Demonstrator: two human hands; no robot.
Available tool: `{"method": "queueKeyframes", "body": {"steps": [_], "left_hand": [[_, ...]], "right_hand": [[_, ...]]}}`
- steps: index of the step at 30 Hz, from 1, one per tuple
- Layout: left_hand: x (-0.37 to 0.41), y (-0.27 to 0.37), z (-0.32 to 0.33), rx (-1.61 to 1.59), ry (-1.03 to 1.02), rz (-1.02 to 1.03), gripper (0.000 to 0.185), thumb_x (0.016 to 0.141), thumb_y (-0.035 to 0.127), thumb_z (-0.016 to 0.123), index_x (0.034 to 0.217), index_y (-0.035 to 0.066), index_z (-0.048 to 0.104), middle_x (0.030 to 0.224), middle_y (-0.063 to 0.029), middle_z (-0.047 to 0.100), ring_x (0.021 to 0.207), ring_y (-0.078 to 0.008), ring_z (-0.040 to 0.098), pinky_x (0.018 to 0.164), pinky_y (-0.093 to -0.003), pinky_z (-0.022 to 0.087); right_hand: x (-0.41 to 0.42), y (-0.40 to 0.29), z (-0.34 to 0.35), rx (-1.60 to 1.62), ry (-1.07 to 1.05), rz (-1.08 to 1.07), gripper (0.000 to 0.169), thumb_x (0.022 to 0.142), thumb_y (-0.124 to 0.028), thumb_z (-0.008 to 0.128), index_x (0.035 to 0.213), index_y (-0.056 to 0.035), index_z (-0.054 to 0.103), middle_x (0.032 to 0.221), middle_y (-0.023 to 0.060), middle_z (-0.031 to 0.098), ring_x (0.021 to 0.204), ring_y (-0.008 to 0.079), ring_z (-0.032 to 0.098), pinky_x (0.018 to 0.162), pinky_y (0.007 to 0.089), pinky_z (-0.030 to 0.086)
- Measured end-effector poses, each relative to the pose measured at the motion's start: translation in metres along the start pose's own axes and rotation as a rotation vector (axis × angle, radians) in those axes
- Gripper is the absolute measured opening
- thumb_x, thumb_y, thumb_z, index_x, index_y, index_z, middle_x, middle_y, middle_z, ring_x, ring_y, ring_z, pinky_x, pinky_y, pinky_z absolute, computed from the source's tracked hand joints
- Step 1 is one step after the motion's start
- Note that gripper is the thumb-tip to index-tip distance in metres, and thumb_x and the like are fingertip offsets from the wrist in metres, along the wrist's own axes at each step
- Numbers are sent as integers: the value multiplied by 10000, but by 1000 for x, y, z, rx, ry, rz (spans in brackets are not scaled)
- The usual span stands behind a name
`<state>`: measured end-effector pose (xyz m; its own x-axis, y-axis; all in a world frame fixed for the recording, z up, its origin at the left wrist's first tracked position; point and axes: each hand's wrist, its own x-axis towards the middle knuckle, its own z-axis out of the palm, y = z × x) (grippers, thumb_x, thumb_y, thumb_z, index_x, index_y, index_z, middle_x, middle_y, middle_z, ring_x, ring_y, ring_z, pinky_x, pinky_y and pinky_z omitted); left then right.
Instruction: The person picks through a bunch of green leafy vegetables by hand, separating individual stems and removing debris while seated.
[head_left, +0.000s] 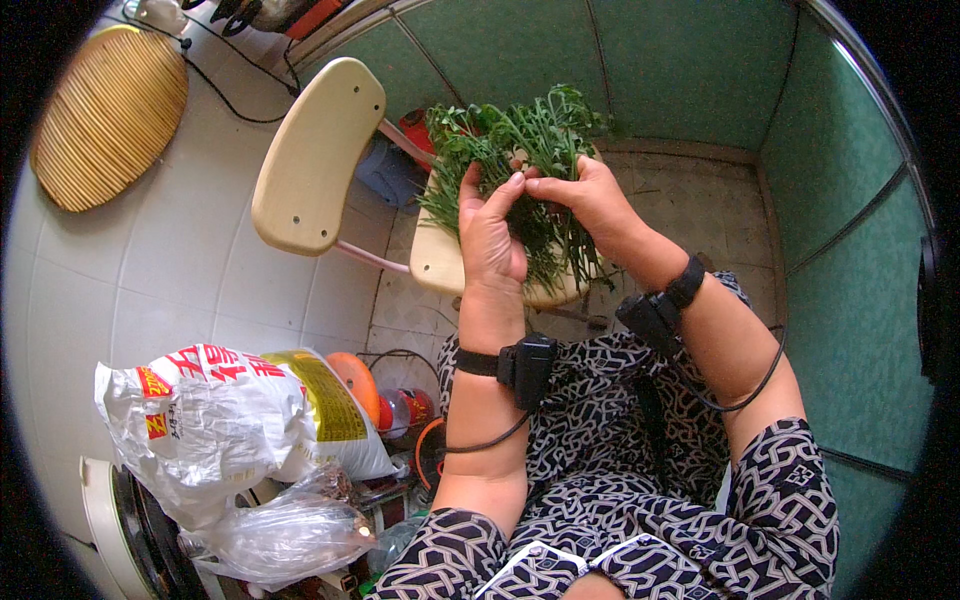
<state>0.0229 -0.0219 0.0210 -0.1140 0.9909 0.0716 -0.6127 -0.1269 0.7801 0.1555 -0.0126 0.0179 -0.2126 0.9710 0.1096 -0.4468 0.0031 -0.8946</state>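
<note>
A pile of leafy green herbs (517, 127) with thin stems lies over the seat of a small wooden chair (439, 266). My left hand (491, 232) curls around stems on the pile's near left side. From the right, my right hand (600, 199) grips more stems, some of which hang below its fingers. The tips of both thumbs meet above the greens, and any small piece pinched between them is too hidden to make out. The chair's pale backrest (319, 157) stands to the left of the pile.
Green panels (690, 67) enclose the far and right sides. At lower left are a white printed sack (217, 420), a clear plastic bag (285, 532) and a bottle (409, 411). A slatted round mat (112, 116) leans at upper left near black cables (225, 105). Blue and red containers (386, 172) sit behind the chair.
</note>
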Motion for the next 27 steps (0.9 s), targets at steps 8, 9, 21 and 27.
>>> {"method": "queueKeyframes", "body": {"steps": [8, 9, 21, 27], "left_hand": [[1, -2, -2, -29, -21, -8, 551, 805, -57, 635, 1293, 76, 416, 1080, -107, 633, 984, -218, 605, 898, -358, 486], [1, -2, -2, -37, -24, -10, 561, 803, -64, 634, 1298, 61, 401, 1087, -96, 618, 984, -198, 589, 909, -337, 468], [-2, 11, -5, -60, 161, 37, 422, 809, 28, 575, 1216, 118, 508, 970, -1, 647, 827, -121, 556, 699, -279, 437], [-1, 14, -8, -35, 289, 118, 350, 786, 62, 587, 1115, 181, 587, 979, 39, 661, 829, -116, 556, 692, -321, 428]], "right_hand": [[3, 2, -1, 89, 70, 30, 241, 816, -115, 702, 1035, -40, 634, 929, 43, 676, 826, 142, 641, 763, 277, 514], [3, 2, -1, 100, 72, 24, 241, 818, -118, 701, 1036, -40, 634, 927, 43, 676, 823, 143, 642, 761, 279, 516], [6, -2, -9, 188, 83, 116, 264, 831, -109, 662, 1084, -46, 619, 890, 49, 669, 778, 129, 637, 632, 264, 524], [8, -1, -15, 169, 133, 35, 259, 814, -97, 658, 1065, -49, 613, 815, 15, 612, 675, 113, 579, 595, 265, 500]]}}
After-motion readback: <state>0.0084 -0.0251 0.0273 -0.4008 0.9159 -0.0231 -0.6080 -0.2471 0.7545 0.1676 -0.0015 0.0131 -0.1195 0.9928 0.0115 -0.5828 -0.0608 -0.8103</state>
